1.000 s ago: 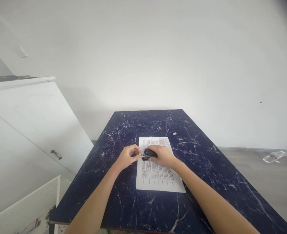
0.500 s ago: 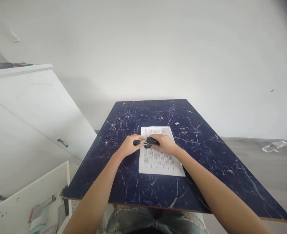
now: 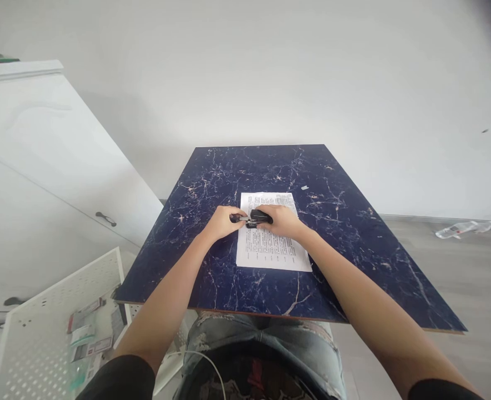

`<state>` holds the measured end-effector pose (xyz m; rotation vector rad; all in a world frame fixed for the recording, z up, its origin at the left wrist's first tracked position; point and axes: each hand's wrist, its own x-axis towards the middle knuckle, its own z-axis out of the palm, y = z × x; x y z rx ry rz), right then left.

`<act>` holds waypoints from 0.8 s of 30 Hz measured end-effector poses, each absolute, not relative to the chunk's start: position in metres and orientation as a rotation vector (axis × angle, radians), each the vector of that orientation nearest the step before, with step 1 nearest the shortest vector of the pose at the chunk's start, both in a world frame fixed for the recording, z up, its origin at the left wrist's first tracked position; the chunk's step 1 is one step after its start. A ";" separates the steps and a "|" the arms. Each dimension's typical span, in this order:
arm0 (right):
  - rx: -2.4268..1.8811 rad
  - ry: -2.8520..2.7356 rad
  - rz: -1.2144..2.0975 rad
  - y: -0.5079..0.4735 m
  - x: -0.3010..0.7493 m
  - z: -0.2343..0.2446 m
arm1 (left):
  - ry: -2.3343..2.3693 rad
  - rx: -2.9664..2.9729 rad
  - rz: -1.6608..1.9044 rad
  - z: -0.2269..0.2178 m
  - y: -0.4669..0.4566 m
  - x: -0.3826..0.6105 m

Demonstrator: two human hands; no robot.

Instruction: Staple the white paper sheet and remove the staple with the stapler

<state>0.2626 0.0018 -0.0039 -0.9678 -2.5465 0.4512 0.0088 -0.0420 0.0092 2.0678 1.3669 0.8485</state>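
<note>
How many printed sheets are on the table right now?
1 visible: a printed sheet lies on the table, under the black stapler held by the left hand and right hand. More may be stacked beneath it.

Small black stapler mostly hidden in the grip of the right hand; only its left end shows. Left hand fingertips are at that end, contact too small to tell. Print on white paper sheet unreadable. Tiny white scrap far on dark blue marbled table: unidentifiable. Tall white cabinet cut off at left edge.
</note>
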 end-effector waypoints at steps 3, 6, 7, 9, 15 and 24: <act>-0.970 -2.547 0.441 0.002 0.263 -0.004 | 1.356 2.047 0.824 0.007 -0.041 0.010; -0.970 -2.547 0.435 0.002 0.263 -0.004 | 1.387 2.011 0.803 0.006 -0.040 0.011; -0.969 -2.546 0.434 0.002 0.263 -0.004 | 1.397 1.994 0.799 0.006 -0.040 0.011; -0.967 -2.546 0.439 0.002 0.263 -0.004 | 1.406 1.970 0.797 0.005 -0.039 0.012; -0.979 -2.555 0.441 0.001 0.264 -0.002 | 1.386 1.943 0.789 0.005 -0.037 0.011; -0.974 -2.572 0.439 0.002 0.265 -0.001 | 1.378 1.970 0.750 0.010 -0.040 0.010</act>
